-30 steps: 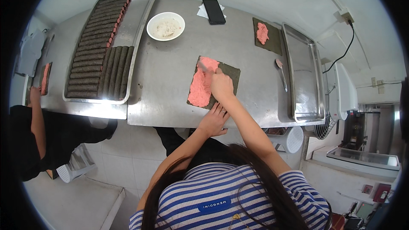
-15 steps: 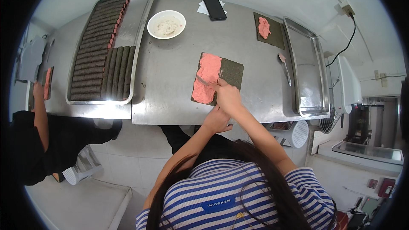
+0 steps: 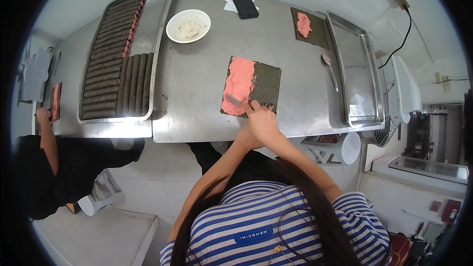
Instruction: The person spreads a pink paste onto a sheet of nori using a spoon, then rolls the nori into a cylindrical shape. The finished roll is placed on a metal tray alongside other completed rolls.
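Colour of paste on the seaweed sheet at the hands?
The paste is salmon pink; head view, best.

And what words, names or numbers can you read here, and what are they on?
Blue rounded label on the striped top: white capitals, which I won't copy out.
Red object, lower right: any marks are too small to read.
Seaweed sheet, black smartphone: none visible.
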`<state>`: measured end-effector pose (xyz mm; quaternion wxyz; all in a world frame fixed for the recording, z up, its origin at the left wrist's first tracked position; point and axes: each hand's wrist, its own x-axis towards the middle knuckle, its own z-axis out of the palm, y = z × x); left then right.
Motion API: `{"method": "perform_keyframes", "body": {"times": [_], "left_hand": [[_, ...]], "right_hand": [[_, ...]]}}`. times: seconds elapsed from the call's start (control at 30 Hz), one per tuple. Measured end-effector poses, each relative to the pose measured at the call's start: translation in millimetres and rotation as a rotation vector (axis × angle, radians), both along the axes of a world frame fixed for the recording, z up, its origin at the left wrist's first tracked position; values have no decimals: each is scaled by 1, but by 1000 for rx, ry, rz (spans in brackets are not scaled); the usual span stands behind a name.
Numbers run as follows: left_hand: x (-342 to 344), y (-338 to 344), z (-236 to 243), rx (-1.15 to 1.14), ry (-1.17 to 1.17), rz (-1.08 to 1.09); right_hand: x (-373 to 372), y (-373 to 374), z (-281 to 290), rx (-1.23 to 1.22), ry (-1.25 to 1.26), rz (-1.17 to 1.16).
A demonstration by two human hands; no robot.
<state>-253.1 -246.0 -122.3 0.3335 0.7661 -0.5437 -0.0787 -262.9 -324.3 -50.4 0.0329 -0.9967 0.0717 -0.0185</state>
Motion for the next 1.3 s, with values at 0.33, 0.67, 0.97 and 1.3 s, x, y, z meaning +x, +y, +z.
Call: {"method": "perform_keyframes", "body": {"times": [0.33, 0.67, 0.97, 1.3], "left_hand": [[-1, -1, 0, 34, -114, -10], [0, -1, 5, 74, -191, 6], [-5, -1, -18, 95, -398, 69], [3, 4, -7, 203, -94, -151]], "right_hand": [[-17, -1, -20, -115, -13, -53], [-20, 3, 10, 90, -54, -40], [-26, 27, 4, -277, -323, -3], [11, -26, 5, 140, 12, -120]]}}
